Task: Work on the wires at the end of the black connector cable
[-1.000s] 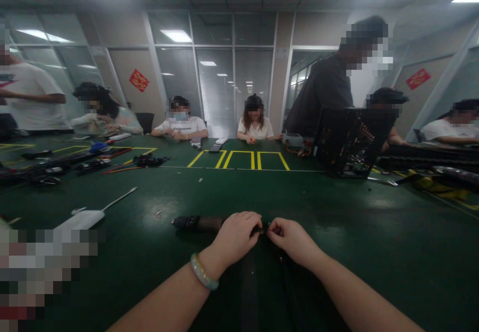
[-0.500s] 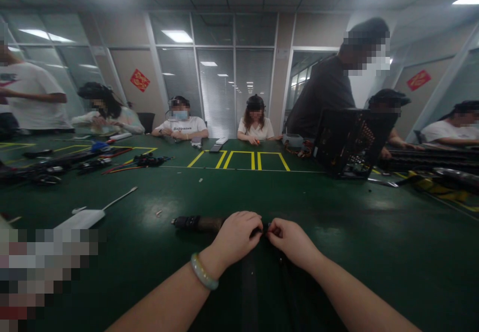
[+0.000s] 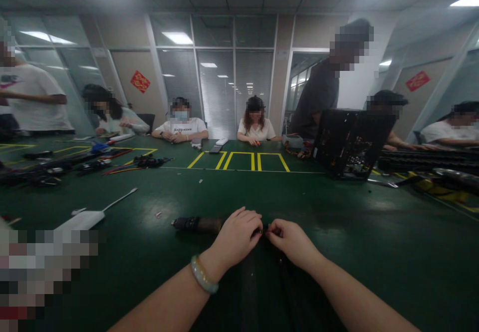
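Observation:
A dark cylindrical part (image 3: 196, 223) lies across the green table (image 3: 149, 252) in front of me. My left hand (image 3: 237, 237), with a pale bangle on the wrist, is closed over its right end. My right hand (image 3: 292, 242) pinches something small and dark right beside the left fingertips; what it holds is hidden. Dark straps or cables (image 3: 249, 282) run from under my hands toward me.
A white flat device with a cable (image 3: 84, 218) lies to the left. A black open chassis (image 3: 350, 143) stands at the right, with a standing person behind it. Several people sit around the far side. Cable bundles (image 3: 145, 161) and yellow floor-tape marks (image 3: 243, 160) are further off.
My hands have hardly moved. The standing person at the right has shifted slightly left and straightened.

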`<state>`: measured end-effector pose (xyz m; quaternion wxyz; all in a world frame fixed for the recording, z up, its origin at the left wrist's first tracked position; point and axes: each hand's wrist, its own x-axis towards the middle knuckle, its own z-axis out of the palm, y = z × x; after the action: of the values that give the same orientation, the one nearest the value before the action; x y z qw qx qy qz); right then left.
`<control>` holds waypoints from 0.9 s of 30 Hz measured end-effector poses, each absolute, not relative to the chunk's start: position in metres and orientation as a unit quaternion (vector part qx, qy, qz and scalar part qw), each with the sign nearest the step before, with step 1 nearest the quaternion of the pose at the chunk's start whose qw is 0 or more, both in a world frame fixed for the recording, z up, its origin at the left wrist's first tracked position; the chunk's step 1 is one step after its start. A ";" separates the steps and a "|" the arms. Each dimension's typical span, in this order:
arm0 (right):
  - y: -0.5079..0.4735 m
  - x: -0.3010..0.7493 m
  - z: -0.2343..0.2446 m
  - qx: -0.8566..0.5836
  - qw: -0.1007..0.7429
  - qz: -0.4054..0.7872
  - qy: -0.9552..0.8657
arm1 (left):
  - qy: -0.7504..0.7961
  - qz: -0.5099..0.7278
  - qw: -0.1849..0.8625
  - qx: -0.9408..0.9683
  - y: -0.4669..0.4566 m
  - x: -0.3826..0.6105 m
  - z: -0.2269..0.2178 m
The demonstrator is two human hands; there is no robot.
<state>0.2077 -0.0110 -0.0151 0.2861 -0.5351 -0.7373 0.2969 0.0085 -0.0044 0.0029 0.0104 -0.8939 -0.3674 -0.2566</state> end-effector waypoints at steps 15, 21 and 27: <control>-0.011 0.208 -0.013 -0.533 0.288 0.319 -0.729 | -0.372 -0.262 0.003 -0.890 -0.005 0.007 0.002; -0.011 0.209 -0.015 -0.540 0.295 0.335 -0.714 | -0.374 -0.253 -0.007 -0.892 -0.005 0.007 0.002; -0.013 0.207 -0.011 -0.543 0.294 0.325 -0.716 | -0.368 -0.250 -0.001 -0.896 -0.004 0.008 0.001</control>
<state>0.2068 -0.0126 -0.0115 0.2938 -0.5433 -0.7160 0.3255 0.0076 -0.0039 0.0007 -0.0015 -0.8956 -0.3680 -0.2501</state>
